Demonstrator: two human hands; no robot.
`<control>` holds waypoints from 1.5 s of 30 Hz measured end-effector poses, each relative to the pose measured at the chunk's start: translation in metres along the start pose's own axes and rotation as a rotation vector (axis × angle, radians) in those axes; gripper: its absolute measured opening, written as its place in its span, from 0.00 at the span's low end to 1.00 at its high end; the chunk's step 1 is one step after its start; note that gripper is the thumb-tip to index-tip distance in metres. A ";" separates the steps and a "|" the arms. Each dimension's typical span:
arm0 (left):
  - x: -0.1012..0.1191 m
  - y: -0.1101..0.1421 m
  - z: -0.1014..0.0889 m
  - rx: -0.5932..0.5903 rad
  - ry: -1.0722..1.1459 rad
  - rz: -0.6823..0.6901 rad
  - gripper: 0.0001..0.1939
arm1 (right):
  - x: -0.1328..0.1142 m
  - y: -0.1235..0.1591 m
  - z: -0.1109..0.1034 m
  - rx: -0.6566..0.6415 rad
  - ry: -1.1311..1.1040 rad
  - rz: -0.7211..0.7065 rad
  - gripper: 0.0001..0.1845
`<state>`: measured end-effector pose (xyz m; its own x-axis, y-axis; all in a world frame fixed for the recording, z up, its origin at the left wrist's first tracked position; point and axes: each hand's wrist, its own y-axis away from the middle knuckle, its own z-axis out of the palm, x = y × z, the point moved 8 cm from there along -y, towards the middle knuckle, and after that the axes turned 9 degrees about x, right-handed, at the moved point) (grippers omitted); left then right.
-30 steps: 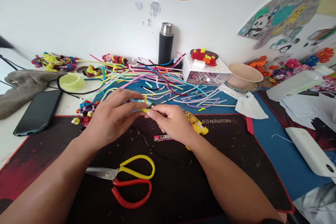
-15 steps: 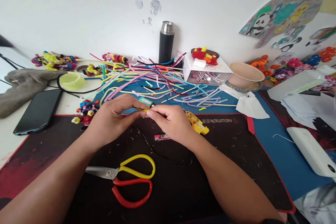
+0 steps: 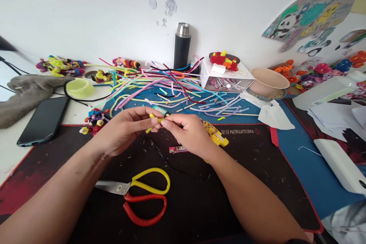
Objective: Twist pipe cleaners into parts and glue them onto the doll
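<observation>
Between my two hands is a short yellow pipe cleaner piece [image 3: 151,116], bent or crossed, with ends poking out above and below my fingers. My left hand [image 3: 130,127] is closed, pinching it between thumb and fingers. My right hand [image 3: 187,131] is closed too, its thumb and forefinger gripping the piece's right end. Fingers cover part of its shape. Below my hands, scissors [image 3: 148,190] with one yellow and one red handle lie on the black mat [image 3: 206,206]. Behind my right hand rests a yellow glue gun [image 3: 214,135], partly hidden, and a pink lighter [image 3: 176,149] lies beneath.
Many coloured pipe cleaners [image 3: 154,80] are heaped at the back, before a black thermos [image 3: 182,47]. A white box [image 3: 241,68], a beige bowl [image 3: 267,82] and crumpled tissue [image 3: 274,116] stand to the right. At left lie a phone [image 3: 42,120] and small figures [image 3: 95,118].
My left fingers have shifted on the yellow piece, and more of it now shows, with ends sticking up and down. My right hand keeps its pinch. The view has moved slightly.
</observation>
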<state>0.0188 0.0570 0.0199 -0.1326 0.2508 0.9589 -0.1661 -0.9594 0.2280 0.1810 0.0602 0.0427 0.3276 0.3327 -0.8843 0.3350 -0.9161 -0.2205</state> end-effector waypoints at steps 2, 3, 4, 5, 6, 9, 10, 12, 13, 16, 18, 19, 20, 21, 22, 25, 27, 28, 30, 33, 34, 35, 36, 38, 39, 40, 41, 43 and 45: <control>0.007 0.002 -0.002 -0.050 -0.034 0.045 0.11 | 0.003 0.001 0.001 -0.030 -0.100 0.084 0.18; 0.011 0.003 -0.004 -0.065 -0.057 0.070 0.13 | 0.006 0.001 0.002 -0.047 -0.147 0.131 0.18; 0.015 0.004 -0.005 -0.070 -0.084 0.096 0.14 | 0.008 0.002 0.003 -0.065 -0.195 0.176 0.18; 0.020 0.004 -0.007 -0.065 -0.116 0.124 0.15 | 0.011 0.003 0.005 -0.084 -0.246 0.216 0.18; 0.023 0.005 -0.007 -0.059 -0.155 0.150 0.14 | 0.012 0.003 0.007 -0.100 -0.298 0.248 0.18; 0.030 0.005 -0.004 -0.049 -0.235 0.223 0.13 | 0.014 0.004 0.010 -0.131 -0.435 0.291 0.17; 0.030 0.006 -0.001 -0.061 -0.237 0.227 0.13 | 0.013 0.004 0.011 -0.138 -0.464 0.292 0.16; 0.030 0.007 0.005 -0.099 -0.223 0.214 0.14 | 0.013 0.004 0.011 -0.147 -0.500 0.292 0.16; 0.030 0.008 0.008 -0.113 -0.222 0.212 0.14 | 0.013 0.005 0.011 -0.150 -0.511 0.295 0.16; 0.036 0.012 0.012 -0.114 -0.250 0.254 0.13 | 0.014 0.005 0.012 -0.164 -0.520 0.305 0.17; 0.039 0.013 0.011 -0.108 -0.267 0.283 0.11 | 0.013 0.006 0.013 -0.178 -0.502 0.296 0.18; 0.039 0.013 0.010 -0.109 -0.273 0.290 0.10 | 0.013 0.006 0.013 -0.184 -0.491 0.288 0.18; 0.039 0.012 0.008 -0.110 -0.278 0.291 0.10 | 0.012 0.006 0.013 -0.188 -0.479 0.283 0.18; 0.037 0.012 0.005 -0.112 -0.287 0.286 0.10 | 0.012 0.006 0.014 -0.191 -0.473 0.282 0.18; 0.036 0.011 0.003 -0.117 -0.294 0.281 0.11 | 0.011 0.006 0.014 -0.195 -0.475 0.286 0.18; 0.032 0.008 -0.008 -0.132 -0.283 0.290 0.15 | 0.010 0.006 0.014 -0.199 -0.531 0.315 0.17; 0.034 0.006 -0.016 -0.094 -0.245 0.325 0.15 | 0.009 0.006 0.014 -0.200 -0.572 0.335 0.16; 0.036 0.006 -0.020 -0.071 -0.224 0.339 0.14 | 0.009 0.006 0.015 -0.204 -0.585 0.342 0.16; 0.037 0.006 -0.020 -0.053 -0.201 0.345 0.14 | 0.009 0.007 0.016 -0.218 -0.598 0.355 0.16; 0.036 0.009 -0.010 -0.108 -0.189 0.324 0.14 | 0.009 0.008 0.017 -0.235 -0.618 0.366 0.16; 0.036 0.010 -0.005 -0.128 -0.182 0.313 0.14 | 0.009 0.008 0.017 -0.235 -0.622 0.366 0.16; 0.035 0.011 -0.002 -0.141 -0.172 0.303 0.14 | 0.009 0.008 0.017 -0.234 -0.627 0.364 0.17; 0.035 0.012 0.001 -0.144 -0.162 0.296 0.15 | 0.009 0.008 0.017 -0.233 -0.630 0.363 0.17; 0.035 0.012 0.004 -0.130 -0.157 0.294 0.15 | 0.009 0.008 0.017 -0.232 -0.637 0.364 0.18; 0.034 0.012 0.006 -0.115 -0.164 0.300 0.16 | 0.009 0.008 0.017 -0.232 -0.638 0.364 0.18; 0.034 0.012 0.007 -0.101 -0.180 0.310 0.16 | 0.010 0.008 0.018 -0.229 -0.635 0.364 0.18; 0.034 0.011 0.009 -0.088 -0.204 0.325 0.16 | 0.011 0.008 0.018 -0.224 -0.625 0.364 0.18; 0.034 0.011 0.011 -0.068 -0.259 0.367 0.16 | 0.013 0.007 0.018 -0.209 -0.593 0.359 0.19; 0.035 0.010 0.011 -0.040 -0.311 0.418 0.14 | 0.015 0.007 0.018 -0.199 -0.571 0.357 0.20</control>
<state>0.0234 0.0545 0.0574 0.1001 -0.2086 0.9729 -0.1992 -0.9622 -0.1858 0.1722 0.0547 0.0202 -0.0495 -0.2003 -0.9785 0.4666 -0.8708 0.1547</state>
